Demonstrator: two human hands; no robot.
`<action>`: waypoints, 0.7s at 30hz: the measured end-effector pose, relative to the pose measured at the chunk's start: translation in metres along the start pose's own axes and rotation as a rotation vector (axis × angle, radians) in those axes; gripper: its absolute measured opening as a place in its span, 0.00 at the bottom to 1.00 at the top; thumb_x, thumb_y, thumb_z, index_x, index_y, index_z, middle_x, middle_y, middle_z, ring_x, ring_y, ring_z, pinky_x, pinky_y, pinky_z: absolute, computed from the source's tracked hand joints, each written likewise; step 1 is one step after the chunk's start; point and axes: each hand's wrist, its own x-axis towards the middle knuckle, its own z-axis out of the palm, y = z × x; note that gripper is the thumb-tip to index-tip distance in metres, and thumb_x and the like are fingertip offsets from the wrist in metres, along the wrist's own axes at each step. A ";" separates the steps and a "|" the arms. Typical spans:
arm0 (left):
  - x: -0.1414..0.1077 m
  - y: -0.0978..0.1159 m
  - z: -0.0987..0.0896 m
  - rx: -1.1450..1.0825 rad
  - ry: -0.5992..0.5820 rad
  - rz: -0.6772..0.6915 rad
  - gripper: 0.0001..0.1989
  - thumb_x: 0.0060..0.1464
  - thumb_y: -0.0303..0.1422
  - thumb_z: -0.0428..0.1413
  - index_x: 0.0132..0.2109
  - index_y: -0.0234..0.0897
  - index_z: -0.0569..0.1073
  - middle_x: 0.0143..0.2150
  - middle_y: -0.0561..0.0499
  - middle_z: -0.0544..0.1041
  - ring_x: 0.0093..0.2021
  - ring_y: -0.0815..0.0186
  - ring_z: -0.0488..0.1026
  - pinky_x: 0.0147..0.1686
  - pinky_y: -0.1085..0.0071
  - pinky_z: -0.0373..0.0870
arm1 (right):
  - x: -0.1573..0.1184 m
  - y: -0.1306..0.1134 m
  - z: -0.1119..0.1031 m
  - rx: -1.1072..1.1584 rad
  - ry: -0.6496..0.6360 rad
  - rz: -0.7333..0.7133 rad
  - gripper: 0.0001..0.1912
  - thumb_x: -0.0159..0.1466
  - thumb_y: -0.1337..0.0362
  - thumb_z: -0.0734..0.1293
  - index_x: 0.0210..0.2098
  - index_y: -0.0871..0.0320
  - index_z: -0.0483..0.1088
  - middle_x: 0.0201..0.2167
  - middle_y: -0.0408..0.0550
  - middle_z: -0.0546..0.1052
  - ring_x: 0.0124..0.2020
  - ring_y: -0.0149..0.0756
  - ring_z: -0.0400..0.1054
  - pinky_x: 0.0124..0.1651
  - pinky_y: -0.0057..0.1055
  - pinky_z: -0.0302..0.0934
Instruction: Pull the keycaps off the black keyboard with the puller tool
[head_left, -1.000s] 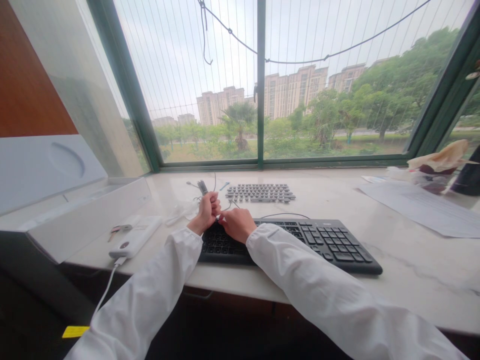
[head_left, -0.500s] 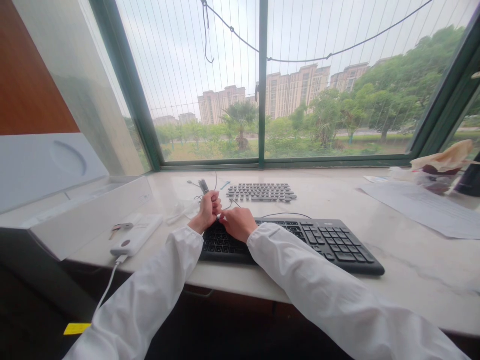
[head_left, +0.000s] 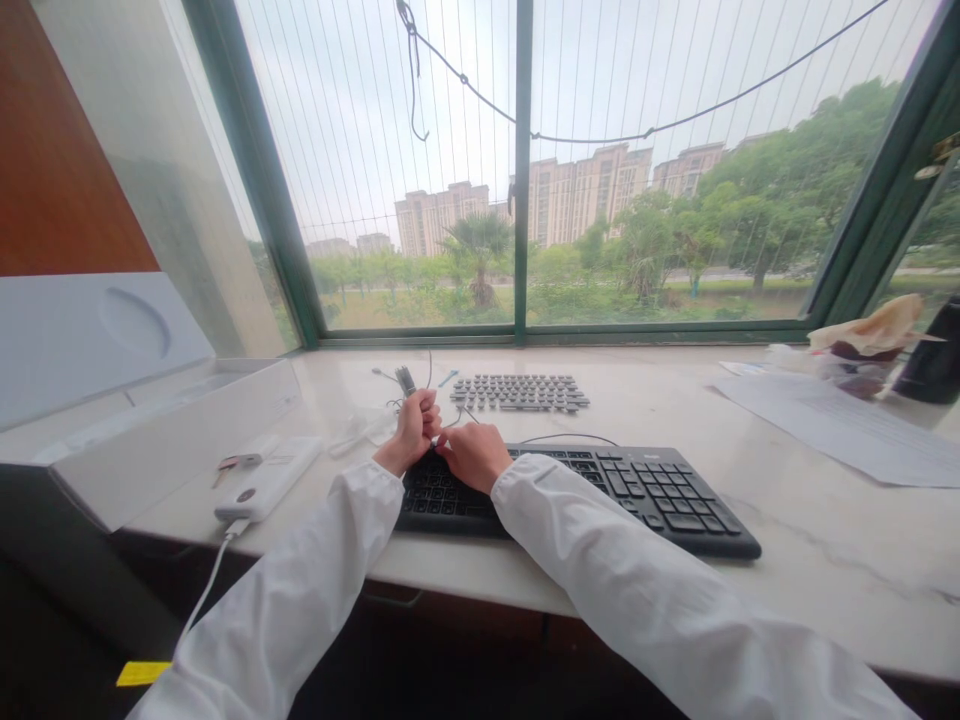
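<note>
A black keyboard (head_left: 686, 505) lies along the front of the counter; its left part shows bare key sockets, while the keys on its right are in place. Above its left end, my left hand (head_left: 412, 428) is closed in a fist around a dark grey stick-like tool (head_left: 405, 380), whose top pokes up out of the fist. My right hand (head_left: 475, 455) is closed just to the right, its fingertips meeting the underside of the left fist over the keyboard. What those fingertips pinch is hidden. Behind the keyboard, removed keycaps (head_left: 521, 392) lie in rows.
An open white box (head_left: 180, 440) stands at the left, with a white power bank (head_left: 274, 480) and its cable before it. Crumpled clear plastic (head_left: 364, 428) lies left of my hands. Papers (head_left: 840, 425) and a dark bottle (head_left: 934, 350) are at the right, below the window.
The whole view has shifted slightly as the head moved. Both hands keep nearly the same closed pose over the keyboard's left part.
</note>
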 end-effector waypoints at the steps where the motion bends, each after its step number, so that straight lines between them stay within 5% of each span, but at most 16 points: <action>1: 0.000 0.000 0.000 0.000 0.002 0.000 0.19 0.44 0.30 0.54 0.22 0.39 0.47 0.13 0.62 0.45 0.11 0.78 0.42 0.12 0.76 0.35 | 0.000 0.000 0.000 0.001 -0.002 0.001 0.16 0.66 0.57 0.57 0.44 0.50 0.74 0.38 0.50 0.78 0.42 0.40 0.72 0.42 0.33 0.59; 21: -0.001 0.000 0.001 0.015 0.000 0.002 0.18 0.45 0.31 0.54 0.23 0.39 0.48 0.13 0.62 0.45 0.12 0.78 0.41 0.12 0.76 0.36 | 0.001 0.001 0.002 -0.010 0.034 -0.014 0.16 0.66 0.57 0.58 0.43 0.51 0.75 0.36 0.51 0.78 0.39 0.40 0.73 0.39 0.33 0.59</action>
